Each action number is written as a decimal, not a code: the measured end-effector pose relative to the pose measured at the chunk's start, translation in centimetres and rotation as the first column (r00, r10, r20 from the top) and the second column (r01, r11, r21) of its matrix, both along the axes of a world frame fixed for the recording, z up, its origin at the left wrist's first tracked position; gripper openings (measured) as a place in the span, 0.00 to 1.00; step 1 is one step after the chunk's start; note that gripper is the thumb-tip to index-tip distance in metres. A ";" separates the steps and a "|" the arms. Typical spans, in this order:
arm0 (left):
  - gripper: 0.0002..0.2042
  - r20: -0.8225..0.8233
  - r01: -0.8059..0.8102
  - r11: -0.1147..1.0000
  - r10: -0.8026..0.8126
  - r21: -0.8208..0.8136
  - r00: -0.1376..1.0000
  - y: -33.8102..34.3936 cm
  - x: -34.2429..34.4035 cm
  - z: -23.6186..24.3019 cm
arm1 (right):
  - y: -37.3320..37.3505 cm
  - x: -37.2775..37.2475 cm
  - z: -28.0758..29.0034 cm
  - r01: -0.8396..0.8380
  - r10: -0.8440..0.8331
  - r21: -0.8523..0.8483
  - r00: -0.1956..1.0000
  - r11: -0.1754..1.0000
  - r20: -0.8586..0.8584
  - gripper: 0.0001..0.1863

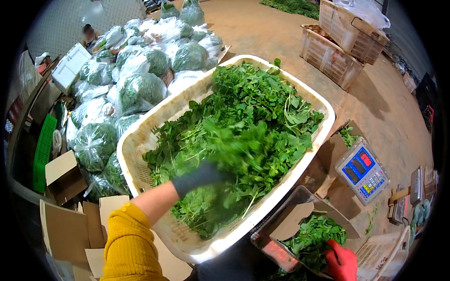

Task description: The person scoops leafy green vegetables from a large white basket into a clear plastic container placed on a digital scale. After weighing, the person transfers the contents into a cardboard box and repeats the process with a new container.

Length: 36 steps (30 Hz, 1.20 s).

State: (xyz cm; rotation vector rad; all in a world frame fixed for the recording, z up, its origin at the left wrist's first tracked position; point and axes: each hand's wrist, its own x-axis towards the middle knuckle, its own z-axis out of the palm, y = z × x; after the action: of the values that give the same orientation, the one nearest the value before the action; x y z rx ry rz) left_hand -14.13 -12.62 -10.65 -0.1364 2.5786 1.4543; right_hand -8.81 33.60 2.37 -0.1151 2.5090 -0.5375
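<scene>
A large cream plastic crate (330, 112) filled with loose leafy greens (262, 93) stands in front of me, tilted in view. My left hand (201, 179), in a dark glove, reaches into it. Its fingers are blurred and partly buried, but a bunch of greens smeared by the same motion seems to be in its grasp. At the lower right, my right hand (341, 261), in a red glove, is at the edge of an open cardboard box (286, 229) holding more greens (315, 236). Those fingers are curled against the leaves; what they pinch is hidden.
Bagged greens (140, 91) are heaped at the left, with a person (89, 35) behind. Empty cartons (63, 229) and a green crate (44, 152) lie nearer. A scale display (362, 171) stands right of the crate. Stacked crates (328, 56) occupy the far right.
</scene>
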 end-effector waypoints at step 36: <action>0.16 -0.168 -0.077 0.430 0.504 0.899 0.847 -9.9 8.6 2.0 | 4.8 4.7 3.0 -0.045 -0.097 -0.317 0.903 0.947 -0.418 0.15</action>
State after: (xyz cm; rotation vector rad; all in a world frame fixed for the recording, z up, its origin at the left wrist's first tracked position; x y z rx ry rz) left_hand -5.50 -22.56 -8.66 -0.1528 1.6818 3.0567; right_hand -4.14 38.43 5.38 -0.3597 2.8253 -1.0284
